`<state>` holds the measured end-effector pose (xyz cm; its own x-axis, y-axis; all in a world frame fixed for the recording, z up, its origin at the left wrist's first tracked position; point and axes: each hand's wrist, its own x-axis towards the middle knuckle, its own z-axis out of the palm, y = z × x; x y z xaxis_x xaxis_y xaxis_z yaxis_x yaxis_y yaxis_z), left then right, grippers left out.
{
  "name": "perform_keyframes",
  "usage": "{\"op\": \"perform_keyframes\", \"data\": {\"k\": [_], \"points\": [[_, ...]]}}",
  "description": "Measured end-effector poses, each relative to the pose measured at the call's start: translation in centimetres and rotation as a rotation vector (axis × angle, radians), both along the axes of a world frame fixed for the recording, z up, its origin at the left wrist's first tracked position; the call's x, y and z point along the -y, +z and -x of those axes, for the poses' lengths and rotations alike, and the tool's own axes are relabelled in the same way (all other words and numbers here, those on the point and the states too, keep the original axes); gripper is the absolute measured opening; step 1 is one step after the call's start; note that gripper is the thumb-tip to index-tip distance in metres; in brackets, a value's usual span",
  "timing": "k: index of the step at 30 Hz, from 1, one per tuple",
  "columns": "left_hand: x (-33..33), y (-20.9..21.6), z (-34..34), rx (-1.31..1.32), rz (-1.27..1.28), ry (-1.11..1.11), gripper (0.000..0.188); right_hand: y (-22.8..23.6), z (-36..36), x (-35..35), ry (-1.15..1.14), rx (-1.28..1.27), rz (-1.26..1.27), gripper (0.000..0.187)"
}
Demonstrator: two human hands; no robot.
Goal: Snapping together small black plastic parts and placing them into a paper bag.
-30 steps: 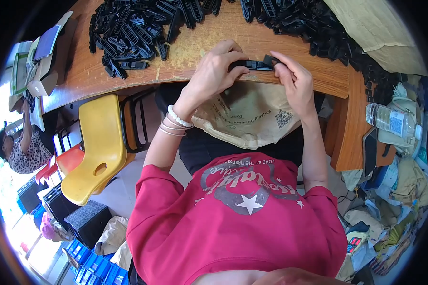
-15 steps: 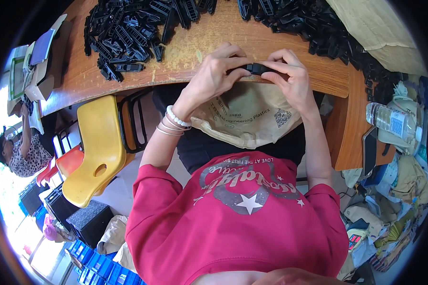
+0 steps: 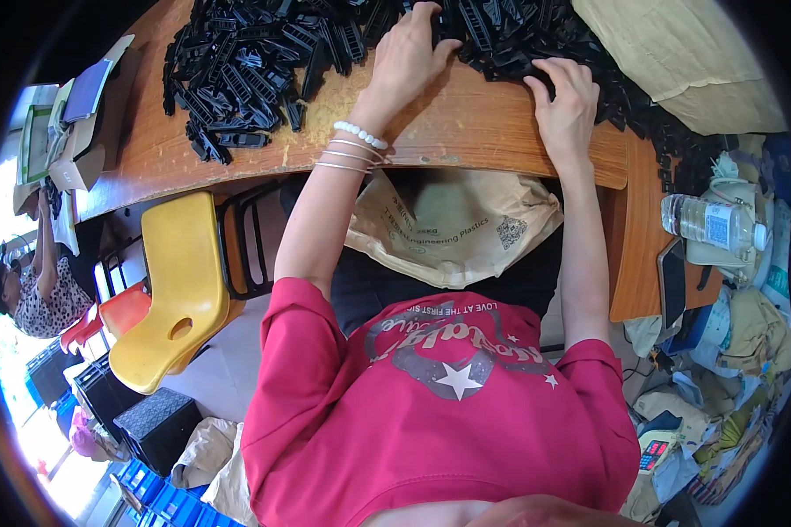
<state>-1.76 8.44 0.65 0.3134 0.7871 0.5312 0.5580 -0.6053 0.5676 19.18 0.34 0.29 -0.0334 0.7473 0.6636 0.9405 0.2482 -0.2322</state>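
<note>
My left hand (image 3: 410, 54) reaches to the far edge of the table, where the left pile of black plastic parts (image 3: 246, 75) meets the right pile of black plastic parts (image 3: 523, 31). Its thumb and fingers are spread, and no part shows gripped between them. At the near edge of the right pile, my right hand (image 3: 568, 105) has its fingers bent and its thumb apart from them. Its fingertips touch or nearly touch the parts there. Below the table edge a brown paper sack (image 3: 453, 246) gapes open over my lap.
Another paper sack (image 3: 685, 61) lies at the far right. A water bottle (image 3: 712, 221) and a phone (image 3: 672, 283) are by the table's right side. A yellow chair (image 3: 171, 281) stands left of me. Farther left, a person (image 3: 48, 294) sits working near cardboard boxes (image 3: 83, 145).
Both hands have parted and moved away from me to the piles. The black buckle-like part they held together no longer shows in them; where it went is not visible.
</note>
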Motion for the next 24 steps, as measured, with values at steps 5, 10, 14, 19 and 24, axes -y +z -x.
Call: {"op": "perform_keyframes", "data": {"k": [5,10,14,19,24], "points": [[1.6,-1.2,1.9,-0.106,-0.028,0.096,0.040,0.3,0.7,1.8,0.041,-0.075,0.047,0.025],[8.1,0.4,4.0,0.001,0.219,-0.028,0.024,0.4,1.6,2.4,0.091,-0.245,-0.068,0.020],[9.4,0.5,4.0,-0.233,-0.082,-0.044,0.023,0.1,2.6,3.5,0.173,-0.524,0.014,0.016],[8.4,1.1,4.4,-0.302,0.074,0.024,0.017,0.3,2.6,4.0,0.175,-0.821,0.046,0.011],[7.3,2.6,5.6,-0.352,-0.047,-0.307,0.037,0.5,3.9,5.4,0.288,-1.172,0.293,0.037]]}}
